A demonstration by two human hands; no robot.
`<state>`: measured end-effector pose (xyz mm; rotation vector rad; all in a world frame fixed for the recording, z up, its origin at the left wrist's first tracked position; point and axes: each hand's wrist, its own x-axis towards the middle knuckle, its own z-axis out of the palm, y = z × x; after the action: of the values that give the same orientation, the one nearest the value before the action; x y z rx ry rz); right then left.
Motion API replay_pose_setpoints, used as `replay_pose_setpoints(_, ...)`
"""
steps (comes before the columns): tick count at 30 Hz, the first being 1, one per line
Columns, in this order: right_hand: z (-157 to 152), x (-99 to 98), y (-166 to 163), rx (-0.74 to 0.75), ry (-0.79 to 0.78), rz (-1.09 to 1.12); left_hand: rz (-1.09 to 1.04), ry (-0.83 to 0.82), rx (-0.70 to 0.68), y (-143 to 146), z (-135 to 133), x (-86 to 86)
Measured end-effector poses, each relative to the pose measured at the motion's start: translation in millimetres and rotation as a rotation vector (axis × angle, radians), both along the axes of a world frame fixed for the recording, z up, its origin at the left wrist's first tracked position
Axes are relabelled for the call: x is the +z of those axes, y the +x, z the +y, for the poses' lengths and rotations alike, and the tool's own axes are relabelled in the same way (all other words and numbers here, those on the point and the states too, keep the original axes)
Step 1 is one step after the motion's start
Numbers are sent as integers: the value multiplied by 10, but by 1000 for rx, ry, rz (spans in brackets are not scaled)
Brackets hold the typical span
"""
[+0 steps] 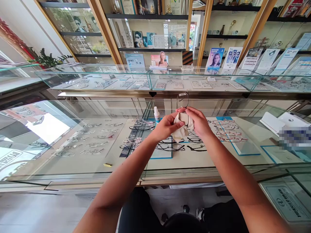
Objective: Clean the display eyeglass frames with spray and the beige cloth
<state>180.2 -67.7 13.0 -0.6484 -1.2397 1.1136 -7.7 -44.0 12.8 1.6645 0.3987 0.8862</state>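
A pair of eyeglasses (182, 106) with a thin dark frame is held up above the glass counter, one lens pointing away from me. My left hand (167, 127) pinches a cream-coloured cloth (180, 133), its thumb pressing the fabric around the nearer lens. On the other side, my right hand (197, 122) is closed on the eyeglasses, with its fingers along the middle of the frame and against the cloth. The nearer lens is mostly covered by cloth and fingers. Just left of the hands stands a white spray bottle (156, 114).
Rows of spectacle frames (171, 147) lie on and in the glass counter (136, 173) below my hands. A white device (279, 124) is at the right. A yellow piece (107, 165) lies at the left front. Beyond runs a second display case (107, 92).
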Motion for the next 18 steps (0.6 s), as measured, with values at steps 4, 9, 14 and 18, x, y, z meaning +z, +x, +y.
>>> replay_pose_setpoints(4, -1, -11, -11, 28, -13, -2, -33, -66, 31, 34, -15, -6)
replay_pose_setpoints(9, 2, -31, -15, 14, -17, -55, -69, -87, 102, 57, -47, -2)
replay_pose_setpoints(14, -42, 15, -51, 75, 42, -55, -131, -63, 237, 90, -65, -16)
replay_pose_setpoints(18, -51, 1, -68, 92, 65, -92, -159, 1, 331, 110, -67, -33)
